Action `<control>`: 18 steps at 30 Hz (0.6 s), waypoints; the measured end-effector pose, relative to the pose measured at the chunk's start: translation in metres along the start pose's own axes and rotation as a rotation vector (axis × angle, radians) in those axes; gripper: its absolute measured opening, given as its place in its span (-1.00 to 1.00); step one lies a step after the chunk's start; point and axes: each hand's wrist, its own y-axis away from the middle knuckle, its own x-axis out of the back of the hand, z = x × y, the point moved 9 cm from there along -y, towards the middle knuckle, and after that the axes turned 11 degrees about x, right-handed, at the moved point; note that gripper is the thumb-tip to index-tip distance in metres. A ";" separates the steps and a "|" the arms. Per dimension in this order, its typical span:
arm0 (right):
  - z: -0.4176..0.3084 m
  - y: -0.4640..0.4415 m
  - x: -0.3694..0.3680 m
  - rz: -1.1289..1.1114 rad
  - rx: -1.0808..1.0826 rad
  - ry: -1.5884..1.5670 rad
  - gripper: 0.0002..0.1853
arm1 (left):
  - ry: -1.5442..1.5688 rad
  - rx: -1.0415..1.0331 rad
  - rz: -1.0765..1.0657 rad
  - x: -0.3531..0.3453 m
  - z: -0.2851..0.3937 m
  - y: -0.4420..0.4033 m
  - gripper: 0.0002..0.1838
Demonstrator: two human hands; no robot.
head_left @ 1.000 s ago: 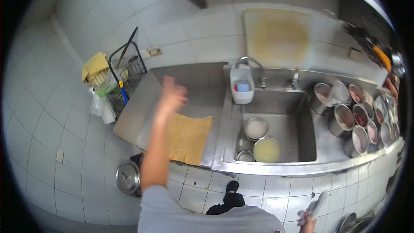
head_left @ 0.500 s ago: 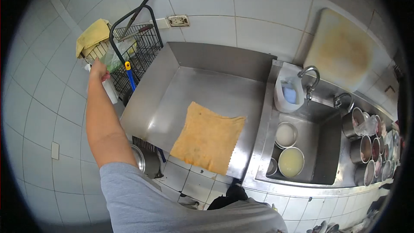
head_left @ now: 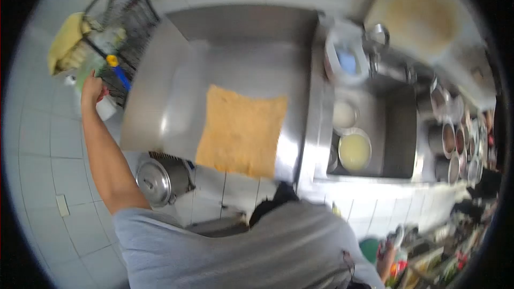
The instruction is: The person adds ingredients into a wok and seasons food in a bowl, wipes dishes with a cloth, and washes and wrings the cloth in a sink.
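At the left, my left hand point(head_left: 92, 90) is closed around a white bottle point(head_left: 105, 108) with a red part by the fingers; it looks like a spray bottle, though blur hides detail. Beside it is a black wire basket point(head_left: 136, 29) with a yellow cloth point(head_left: 65, 45), a plastic bag and a blue-and-yellow handle point(head_left: 119, 72). A flat orange-yellow cloth point(head_left: 241, 131) lies on the steel counter point(head_left: 251, 64), reaching its front edge. Low at the right, my right hand point(head_left: 386, 257) shows beside my body, its fingers too blurred to read.
A lidded pot point(head_left: 155, 182) stands below the counter. Bowls, one with yellowish liquid point(head_left: 354, 151), sit in the sink point(head_left: 375, 123) under the taps. A white container point(head_left: 345, 56) stands behind it, and several metal pots point(head_left: 450, 138) line the right side.
The view has tilted and shifted, so the counter, basket and sink appear higher and further left. My left hand stays by the basket with the white bottle. My right hand has come into view.
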 end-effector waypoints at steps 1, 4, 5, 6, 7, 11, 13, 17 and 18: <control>0.023 -0.011 0.019 0.070 -0.017 -0.077 -0.67 | -0.275 -0.162 -0.064 -0.036 0.002 0.002 -0.25; 0.033 0.018 0.012 0.031 -0.230 0.051 -0.73 | -0.682 -0.453 -0.449 -0.186 0.035 0.186 -0.45; 0.041 0.019 0.008 -0.002 -0.260 0.014 -0.74 | -0.735 -0.432 -0.622 -0.233 0.037 0.232 -0.50; 0.035 0.024 0.000 -0.022 -0.282 0.024 -0.74 | -0.780 -0.404 -0.792 -0.277 0.039 0.280 -0.54; 0.033 0.028 -0.014 -0.052 -0.296 0.020 -0.73 | -0.528 -0.059 -1.001 -0.321 0.001 0.282 -0.49; 0.041 0.011 -0.007 -0.043 -0.262 -0.014 -0.72 | -0.565 -0.067 -0.984 -0.362 0.003 0.289 -0.58; 0.039 0.008 -0.004 -0.048 -0.239 0.053 -0.72 | -0.516 -0.105 -0.930 -0.367 0.008 0.271 -0.72; 0.045 0.020 -0.006 0.018 -0.215 -0.007 -0.68 | -0.727 -0.428 -0.944 -0.379 0.024 0.240 -0.58; 0.063 0.019 0.001 0.038 -0.200 -0.083 -0.65 | -0.736 -0.481 -0.909 -0.378 0.052 0.249 -0.59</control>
